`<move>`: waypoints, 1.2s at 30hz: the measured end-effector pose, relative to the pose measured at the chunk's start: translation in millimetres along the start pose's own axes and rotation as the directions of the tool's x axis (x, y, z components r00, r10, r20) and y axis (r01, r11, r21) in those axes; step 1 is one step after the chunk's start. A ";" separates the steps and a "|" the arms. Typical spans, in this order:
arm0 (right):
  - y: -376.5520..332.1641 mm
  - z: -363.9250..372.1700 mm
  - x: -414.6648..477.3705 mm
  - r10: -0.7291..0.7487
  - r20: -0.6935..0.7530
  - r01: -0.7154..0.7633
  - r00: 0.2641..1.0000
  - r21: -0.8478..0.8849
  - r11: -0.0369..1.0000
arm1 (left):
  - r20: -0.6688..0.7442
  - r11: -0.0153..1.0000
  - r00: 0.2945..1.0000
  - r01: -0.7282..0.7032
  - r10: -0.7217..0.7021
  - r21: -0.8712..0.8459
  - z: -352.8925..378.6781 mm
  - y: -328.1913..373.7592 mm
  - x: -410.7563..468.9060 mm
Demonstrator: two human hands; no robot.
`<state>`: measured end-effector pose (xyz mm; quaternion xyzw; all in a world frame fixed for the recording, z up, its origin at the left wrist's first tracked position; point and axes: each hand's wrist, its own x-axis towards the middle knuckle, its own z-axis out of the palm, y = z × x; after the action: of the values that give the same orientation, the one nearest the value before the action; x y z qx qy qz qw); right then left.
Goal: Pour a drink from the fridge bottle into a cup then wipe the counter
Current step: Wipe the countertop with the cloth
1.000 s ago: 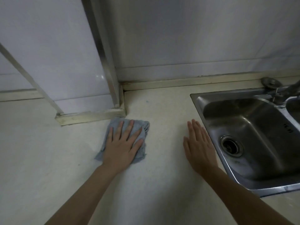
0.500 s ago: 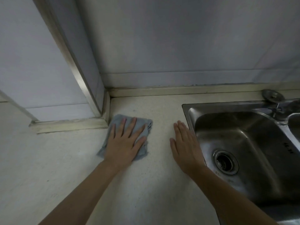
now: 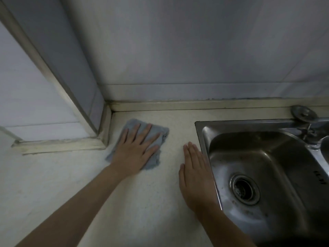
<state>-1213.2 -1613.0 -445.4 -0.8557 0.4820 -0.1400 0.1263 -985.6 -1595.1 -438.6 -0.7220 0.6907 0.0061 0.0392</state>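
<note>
white tiled pillar (image 3: 35,113) stands at left; just beside its corner the rumpled grey-blue fabric cloth (image 3: 130,123) lies on the pale speckled stone counter (image 3: 142,202), pressed under the left hand (image 3: 135,154), fingers straight and spread. over the last second it has edged back toward the wall, so wiping is under way; no bottle or cup shows. the right hand (image 3: 195,177) rests flat, holding nothing, beside the stainless steel sink (image 3: 249,124), whose dark stamp (image 3: 319,179) is unreadable

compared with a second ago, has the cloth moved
Yes: the grey cloth, pressed by the left hand, slid away from the person, past the pillar base corner toward the back wall trim.
</note>
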 end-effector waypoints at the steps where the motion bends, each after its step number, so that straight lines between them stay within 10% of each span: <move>1: -0.9 -0.8 0.4 0.001 -0.004 -0.001 1.000 -0.001 1.000 | 0.011 1.000 1.000 0.026 -0.026 -0.001 -1.8 11.4 12.9; 9: 3.2 0.6 4.1 -0.004 0.057 0.003 0.998 0.006 1.000 | -0.019 0.944 0.944 -0.329 0.329 -0.009 7.3 28.1 -17.1; 18: 1.2 -0.4 3.0 0.000 0.020 0.000 1.000 -0.034 0.999 | -0.019 0.989 0.991 0.133 -0.135 -0.062 -2.4 34.8 41.0; 26: 2.5 1.8 1.1 -0.029 0.024 0.031 0.999 -0.078 0.996 | -0.029 0.952 0.952 -0.305 0.305 -0.001 13.6 22.0 -34.8; 32: 4.9 8.0 1.4 -0.025 0.000 0.025 1.000 -0.052 0.998 | 0.003 0.986 0.989 0.150 -0.151 0.075 0.0 6.9 10.5; 36: 5.7 8.8 1.3 -0.030 -0.005 0.030 1.000 -0.092 0.995 | -0.022 0.987 0.986 0.162 -0.162 -0.006 5.8 34.3 3.9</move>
<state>-1213.9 -1616.2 -455.4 -0.8672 0.4754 -0.1225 0.0832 -1019.4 -1600.0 -446.3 -0.7760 0.6300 -0.0037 0.0304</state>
